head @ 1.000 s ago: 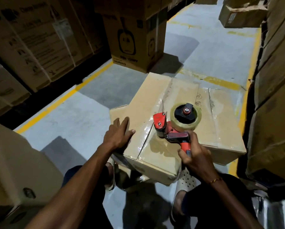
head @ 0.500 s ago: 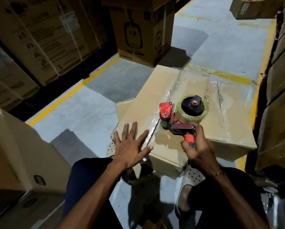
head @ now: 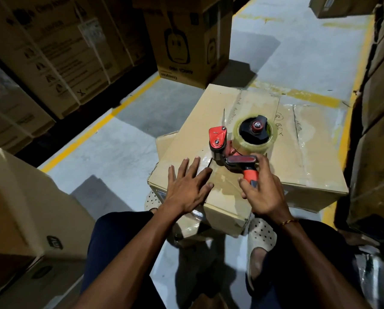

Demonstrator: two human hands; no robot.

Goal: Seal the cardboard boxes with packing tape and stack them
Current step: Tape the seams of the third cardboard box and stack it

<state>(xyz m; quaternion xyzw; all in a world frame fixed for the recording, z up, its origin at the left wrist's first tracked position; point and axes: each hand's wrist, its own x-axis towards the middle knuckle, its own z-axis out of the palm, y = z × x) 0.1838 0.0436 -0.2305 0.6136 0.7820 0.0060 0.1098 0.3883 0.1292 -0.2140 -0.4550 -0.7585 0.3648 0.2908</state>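
A stack of printed cartons [head: 59, 63] stood along the left, beside a yellow floor line [head: 97, 128]. The left hand [head: 186, 188] lay flat with fingers spread and straight on the near left corner of the cardboard box [head: 237, 195], pressing its glossy taped top. That box sat on the grey floor [head: 119, 157] just ahead of the person's knees, atop another carton. Just to the right, the tape dispenser [head: 235, 148] rested on the box top, its red blade guard toward the left hand and the clear tape roll [head: 254, 136] further right and away. Its long axis ran diagonally, the orange handle pointing back toward the person. The right hand [head: 264, 195] curled around that handle, gripping it. More cartons [head: 378, 130] rose at the far right.
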